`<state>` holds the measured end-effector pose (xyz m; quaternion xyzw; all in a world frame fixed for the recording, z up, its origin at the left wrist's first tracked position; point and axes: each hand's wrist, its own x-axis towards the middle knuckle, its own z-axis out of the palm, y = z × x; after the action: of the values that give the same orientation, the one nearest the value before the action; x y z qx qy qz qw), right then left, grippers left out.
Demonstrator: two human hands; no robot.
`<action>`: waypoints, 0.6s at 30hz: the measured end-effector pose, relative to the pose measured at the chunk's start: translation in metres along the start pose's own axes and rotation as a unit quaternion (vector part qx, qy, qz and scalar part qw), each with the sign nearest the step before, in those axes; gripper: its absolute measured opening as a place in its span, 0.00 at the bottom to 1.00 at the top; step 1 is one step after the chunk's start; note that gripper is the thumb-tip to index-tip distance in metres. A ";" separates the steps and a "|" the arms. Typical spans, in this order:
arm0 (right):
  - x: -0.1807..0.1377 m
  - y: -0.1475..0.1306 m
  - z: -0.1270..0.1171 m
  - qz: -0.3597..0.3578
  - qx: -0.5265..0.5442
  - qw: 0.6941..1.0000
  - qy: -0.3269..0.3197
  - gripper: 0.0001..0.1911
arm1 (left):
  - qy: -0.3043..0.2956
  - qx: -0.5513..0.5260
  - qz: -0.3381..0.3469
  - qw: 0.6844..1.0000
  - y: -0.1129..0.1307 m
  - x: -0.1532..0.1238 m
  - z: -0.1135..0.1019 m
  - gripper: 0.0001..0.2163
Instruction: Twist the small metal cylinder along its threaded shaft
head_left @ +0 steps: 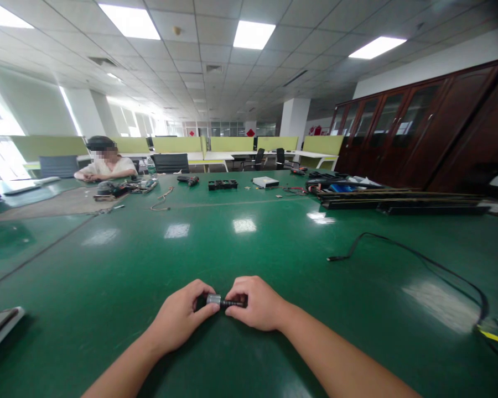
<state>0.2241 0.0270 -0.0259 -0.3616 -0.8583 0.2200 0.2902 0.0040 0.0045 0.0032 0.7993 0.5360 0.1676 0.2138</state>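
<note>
Low in the middle of the head view, a small dark cylindrical part with a grey metal collar (214, 299) and a thin black ribbed stem lies level between my hands, just above or on the green tabletop (120, 265). My left hand (182, 315) pinches the collar end between thumb and fingers. From the other side my right hand (259, 304) is closed on the ribbed stem. Fingers hide both ends of the part, so its exact kind cannot be told.
A black cable (398, 243) curves across the right side. Farther back are a power drill (188, 180), a black slotted part (223, 185), a white box (265, 182) and long dark rails (398, 200). Another person (108, 163) sits at the far left.
</note>
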 end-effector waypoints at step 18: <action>0.000 0.001 -0.001 0.005 -0.002 1.000 0.007 0.05 | 0.001 0.000 0.001 1.000 0.000 0.000 -0.001 0.12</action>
<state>0.2255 0.0281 -0.0258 -0.3679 -0.8548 0.2177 0.2943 0.0033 0.0045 0.0042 0.7996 0.5355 0.1688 0.2131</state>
